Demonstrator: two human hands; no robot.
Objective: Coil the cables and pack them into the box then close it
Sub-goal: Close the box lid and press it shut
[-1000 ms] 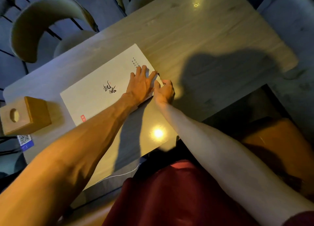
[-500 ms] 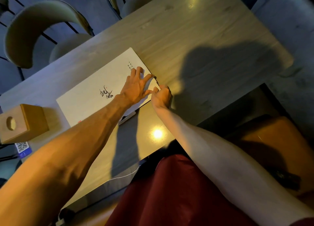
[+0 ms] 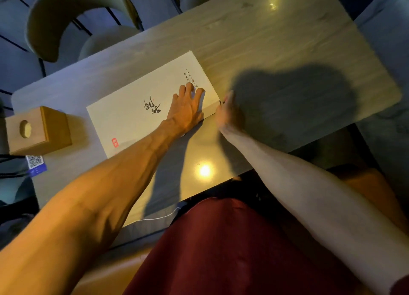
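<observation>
A flat white box (image 3: 132, 119) with black calligraphy and a small red seal lies closed on the table, its lid down. My left hand (image 3: 187, 108) presses flat on the lid near its right end, fingers spread. My right hand (image 3: 229, 115) is curled at the box's near right corner, fingertips at the edge; it is blurred, and I cannot tell whether it pinches anything. No cables are visible; the box's inside is hidden.
A wooden tissue box (image 3: 37, 129) stands left of the white box, with a QR-code card (image 3: 36, 164) beside it. The grey wooden table (image 3: 276, 51) extends to the right. Curved chairs (image 3: 66, 17) stand beyond the far edge. A thin white cord (image 3: 159, 217) hangs at the near edge.
The left hand stays flat on the lid. The right hand has shifted slightly right along the box's corner edge. The view has moved, so the box appears further right.
</observation>
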